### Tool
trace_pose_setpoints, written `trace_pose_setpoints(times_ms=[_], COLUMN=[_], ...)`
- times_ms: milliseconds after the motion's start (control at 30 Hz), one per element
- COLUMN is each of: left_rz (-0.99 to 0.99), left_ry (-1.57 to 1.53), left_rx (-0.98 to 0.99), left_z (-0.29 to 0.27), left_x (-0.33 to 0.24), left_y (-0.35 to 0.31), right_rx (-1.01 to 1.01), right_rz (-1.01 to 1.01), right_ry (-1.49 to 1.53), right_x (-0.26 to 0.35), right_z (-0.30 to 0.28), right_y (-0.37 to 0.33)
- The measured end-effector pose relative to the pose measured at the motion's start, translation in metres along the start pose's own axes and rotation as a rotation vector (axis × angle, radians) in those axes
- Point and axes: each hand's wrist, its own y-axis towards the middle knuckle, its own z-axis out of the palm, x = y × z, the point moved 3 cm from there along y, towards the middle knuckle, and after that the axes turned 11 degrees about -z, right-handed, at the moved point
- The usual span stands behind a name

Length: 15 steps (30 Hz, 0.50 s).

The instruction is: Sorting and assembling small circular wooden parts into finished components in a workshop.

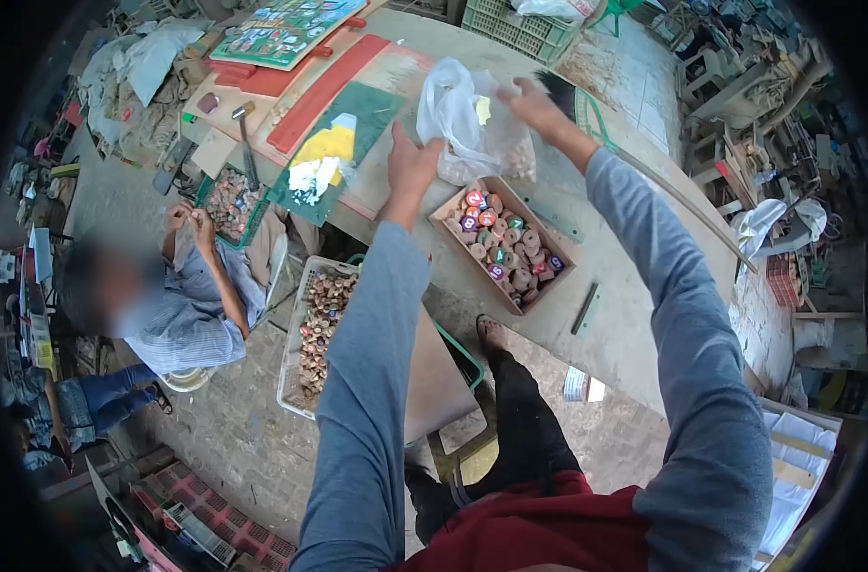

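Nearest me, my grey-sleeved forearms reach up and forward. My left hand has its fingers loosely curled against the lower edge of a clear, crumpled plastic bag; whether they pinch the film or only steady it I cannot tell. My right hand is closed on the bag's top edge, holding it up so its load of small pieces sags to the bottom. Just below my fingers sits a shallow wooden box of round wooden discs, some with coloured faces, lying directly beneath the bag. Left of my left fingers, on the workbench, lies a green board with yellow and white patches.
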Motion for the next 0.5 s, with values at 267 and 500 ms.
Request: trace_pose_setpoints(times_ms=[267,500], left_rz=[-0.145,0.038], left_ry=[-0.540,-0.486], left_rx=[0.149,-0.032], left_z=[-0.018,-0.067], left_x=[-0.042,-0.032], left_y=[0.027,0.055], right_rx=[-0.141,-0.489], right_rz=[-0.108,-0.333], right_ry=[-0.450,-0.245], right_x=[-0.075,-0.034], right_z=[0.006,-0.040], right_y=[0.002,0.043])
